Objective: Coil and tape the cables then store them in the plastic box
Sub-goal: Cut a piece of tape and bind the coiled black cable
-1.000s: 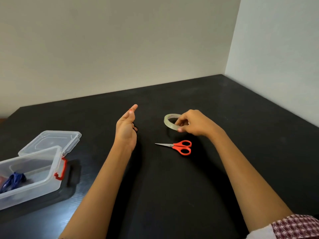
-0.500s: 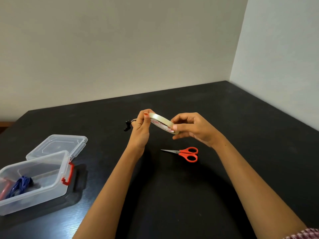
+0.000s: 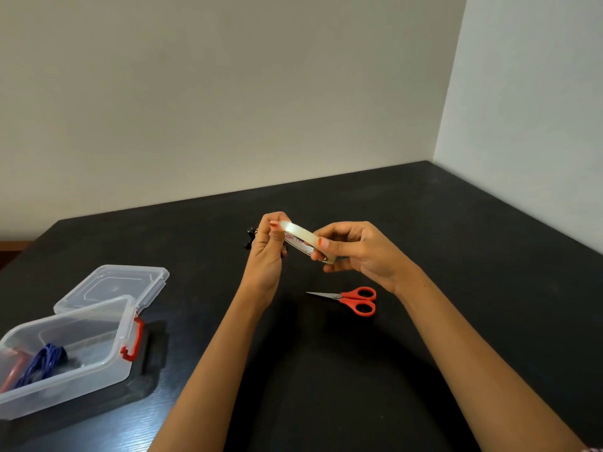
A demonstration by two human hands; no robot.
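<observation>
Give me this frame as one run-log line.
left hand: holds tape roll plus black cable | right hand: on roll | scissors: on table | plastic box: open, blue cable inside

Table [image 3: 424, 353] black, faint wood grain. Left of the scissors [image 3: 354, 300]: clear plastic box [image 3: 81, 363], red latch [image 3: 133, 342], blue cable [image 3: 40, 365] plus something red inside. Scissors: red-orange handles, silver blades. Tape roll [image 3: 305, 241] above them: translucent whitish, red print inside. Nails red-orange. Walls off-white.

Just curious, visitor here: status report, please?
Both hands, left and right, grip clear tape roll above table. Orange-handled scissors idle. Clear plastic box open. Nothing obstructing.
</observation>
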